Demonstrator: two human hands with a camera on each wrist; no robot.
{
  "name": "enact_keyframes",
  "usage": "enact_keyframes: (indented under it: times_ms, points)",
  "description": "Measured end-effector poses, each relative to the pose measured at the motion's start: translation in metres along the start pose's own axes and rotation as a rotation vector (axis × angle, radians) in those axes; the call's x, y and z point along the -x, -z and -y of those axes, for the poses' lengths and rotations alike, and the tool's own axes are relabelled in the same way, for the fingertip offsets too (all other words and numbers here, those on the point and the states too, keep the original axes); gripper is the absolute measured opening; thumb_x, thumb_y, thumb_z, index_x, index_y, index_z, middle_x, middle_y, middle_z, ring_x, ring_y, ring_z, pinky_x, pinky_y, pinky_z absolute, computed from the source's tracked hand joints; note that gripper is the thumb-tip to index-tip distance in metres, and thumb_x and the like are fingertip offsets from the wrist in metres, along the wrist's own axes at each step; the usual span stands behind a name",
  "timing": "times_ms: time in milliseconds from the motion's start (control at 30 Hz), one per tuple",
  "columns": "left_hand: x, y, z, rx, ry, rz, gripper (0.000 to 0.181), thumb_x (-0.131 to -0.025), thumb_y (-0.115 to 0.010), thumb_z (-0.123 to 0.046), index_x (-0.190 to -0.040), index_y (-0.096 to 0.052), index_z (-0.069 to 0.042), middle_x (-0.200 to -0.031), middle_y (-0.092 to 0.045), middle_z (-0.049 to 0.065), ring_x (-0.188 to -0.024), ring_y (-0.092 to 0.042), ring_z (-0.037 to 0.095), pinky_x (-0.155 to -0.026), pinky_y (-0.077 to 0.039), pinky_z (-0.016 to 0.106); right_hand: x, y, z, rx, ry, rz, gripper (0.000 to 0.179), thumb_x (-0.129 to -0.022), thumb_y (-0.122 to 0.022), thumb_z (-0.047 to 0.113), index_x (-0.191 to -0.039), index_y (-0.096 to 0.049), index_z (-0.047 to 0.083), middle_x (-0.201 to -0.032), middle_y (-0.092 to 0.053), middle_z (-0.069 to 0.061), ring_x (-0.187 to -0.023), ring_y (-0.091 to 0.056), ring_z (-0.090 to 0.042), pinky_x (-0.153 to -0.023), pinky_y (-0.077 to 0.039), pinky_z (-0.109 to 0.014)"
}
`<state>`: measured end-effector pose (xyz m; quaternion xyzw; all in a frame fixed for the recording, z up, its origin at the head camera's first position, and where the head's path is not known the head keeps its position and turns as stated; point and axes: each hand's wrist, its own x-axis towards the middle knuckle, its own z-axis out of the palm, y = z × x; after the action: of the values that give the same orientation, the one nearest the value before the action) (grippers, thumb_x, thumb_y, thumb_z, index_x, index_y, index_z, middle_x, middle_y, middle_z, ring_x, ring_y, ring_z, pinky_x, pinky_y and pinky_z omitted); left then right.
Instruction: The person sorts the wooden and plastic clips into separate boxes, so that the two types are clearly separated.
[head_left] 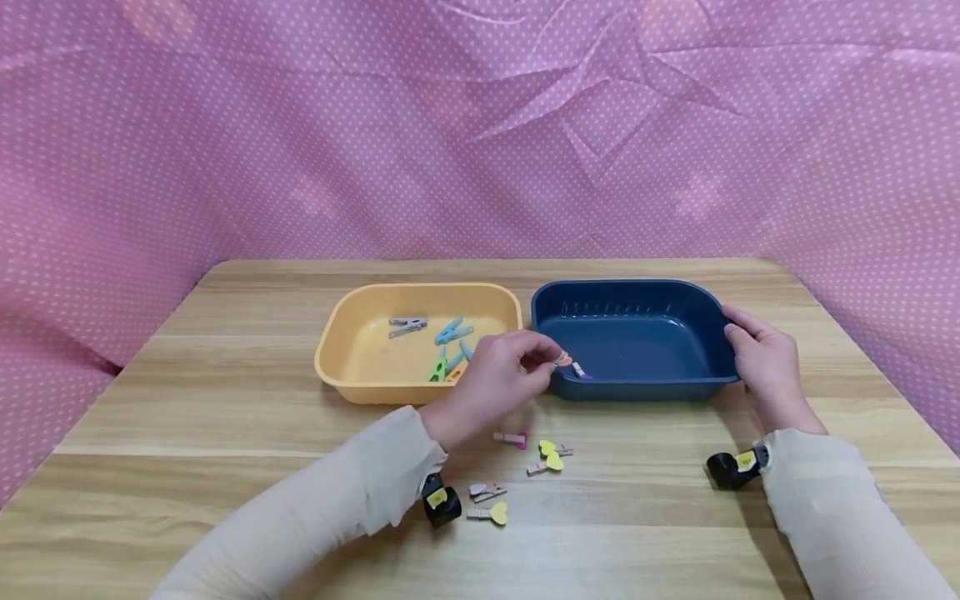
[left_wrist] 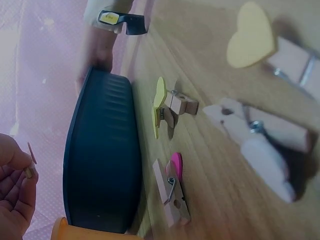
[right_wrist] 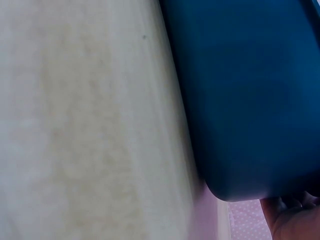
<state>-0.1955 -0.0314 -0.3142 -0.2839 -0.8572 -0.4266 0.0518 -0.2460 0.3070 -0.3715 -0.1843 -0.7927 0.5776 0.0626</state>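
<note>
My left hand is over the near left corner of the blue bin. Between its thumb and fingers it pinches a small wooden clothespin with an orange-pink decoration. Just beside that, inside the bin, lies a clothespin with a purple decoration. My right hand grips the bin's right rim, thumb on top; most of its fingers are hidden in the right wrist view. Several heart clothespins lie on the table, among them a pink one, yellow ones and a whitish one.
A yellow bin stands left of the blue one, holding a grey clip, blue clips and a green clip. Part of it is behind my left hand. A pink dotted cloth hangs behind the wooden table.
</note>
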Motion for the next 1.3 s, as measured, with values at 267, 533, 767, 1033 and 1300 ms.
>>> enact_keyframes:
  times_ms: [267, 533, 767, 1033, 1300]
  points:
    - [-0.008, -0.004, 0.004, -0.024, 0.031, 0.000, 0.016, -0.087, -0.060, -0.007, -0.101, -0.068, -0.009, -0.096, -0.068, -0.001, -0.079, -0.056, 0.007, -0.069, -0.050, 0.014, -0.021, 0.005, -0.019, -0.003, 0.014, -0.018, 0.040, -0.095, -0.043, 0.038, -0.135, -0.047, 0.033, -0.147, -0.036, 0.004, -0.129, -0.036, -0.011, -0.097, -0.041, -0.019]
    - [-0.016, -0.006, 0.007, -0.033, 0.047, 0.010, 0.015, -0.088, -0.058, -0.008, -0.100, -0.068, -0.010, -0.098, -0.067, -0.002, -0.080, -0.054, 0.009, -0.069, -0.050, 0.014, -0.022, 0.006, -0.021, -0.011, 0.028, -0.028, 0.039, -0.095, -0.045, 0.036, -0.134, -0.048, 0.032, -0.145, -0.038, 0.004, -0.128, -0.038, -0.008, -0.090, -0.043, -0.012]
    - [-0.023, -0.009, 0.008, -0.045, 0.073, 0.018, 0.016, -0.089, -0.057, -0.009, -0.101, -0.067, -0.010, -0.100, -0.066, -0.002, -0.081, -0.055, 0.009, -0.069, -0.050, 0.014, 0.000, 0.002, -0.002, -0.003, 0.021, -0.021, 0.041, -0.096, -0.043, 0.033, -0.136, -0.047, 0.028, -0.146, -0.036, 0.001, -0.127, -0.038, -0.007, -0.091, -0.042, -0.012]
    - [-0.038, -0.012, 0.004, -0.115, 0.125, 0.030, 0.018, -0.089, -0.058, -0.011, -0.105, -0.066, -0.010, -0.101, -0.065, 0.000, -0.083, -0.055, 0.010, -0.072, -0.050, 0.014, 0.002, 0.001, 0.001, -0.027, 0.010, 0.000, 0.042, -0.096, -0.043, 0.032, -0.138, -0.045, 0.026, -0.148, -0.034, 0.000, -0.129, -0.036, -0.009, -0.093, -0.042, -0.013]
    - [-0.047, -0.014, 0.000, -0.124, 0.101, 0.025, 0.020, -0.090, -0.059, -0.014, -0.108, -0.067, -0.010, -0.101, -0.066, 0.000, -0.084, -0.057, 0.009, -0.074, -0.050, 0.014, 0.024, -0.004, 0.023, -0.053, -0.033, 0.025, 0.045, -0.097, -0.040, 0.026, -0.141, -0.040, 0.018, -0.150, -0.028, -0.005, -0.132, -0.031, -0.013, -0.105, -0.034, -0.025]
